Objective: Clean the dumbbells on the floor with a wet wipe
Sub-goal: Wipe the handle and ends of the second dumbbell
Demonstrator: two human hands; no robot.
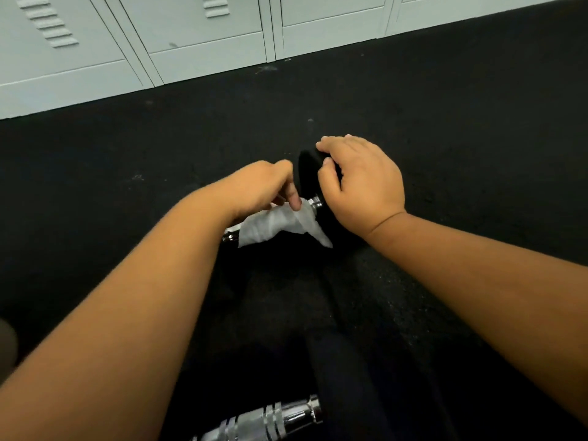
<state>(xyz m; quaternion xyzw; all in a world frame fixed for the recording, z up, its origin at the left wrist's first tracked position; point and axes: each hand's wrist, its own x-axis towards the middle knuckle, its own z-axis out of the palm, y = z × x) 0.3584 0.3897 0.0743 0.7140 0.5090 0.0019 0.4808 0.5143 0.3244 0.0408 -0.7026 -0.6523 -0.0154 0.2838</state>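
Black rubber floor (445, 122), speckled, fills most of the view; pale grey metal lockers (191, 36) with louvred vents run along its far edge.

Dumbbell with black round heads and a chromed steel handle (313, 173) lies on the floor mid-scene, handle running from near-left to far-right. Its far-right head is dark against the floor and its outline is hard to separate.

White crumpled wet wipe (280, 224) is wrapped over the chrome handle, covering most of the bar; a bare stub of chrome shows at each end of the wipe. One loose corner of the wipe hangs toward the near side.

My left hand (257, 189): fingers curled down over the wipe and the handle, thumb pointing down against the wipe. Pinching the wipe on the bar.

My right hand (359, 183): laid over the far-right head of the dumbbell, fingers curved around its top edge, thumb on the inner face next to the chrome collar. Gripping the head.

The two hands sit just beside each other, not touching.

Second dumbbell's chrome handle with grooved rings (264, 421) is visible at the near edge of the view, lying on the floor between my forearms. Its heads cannot be made out against the dark.
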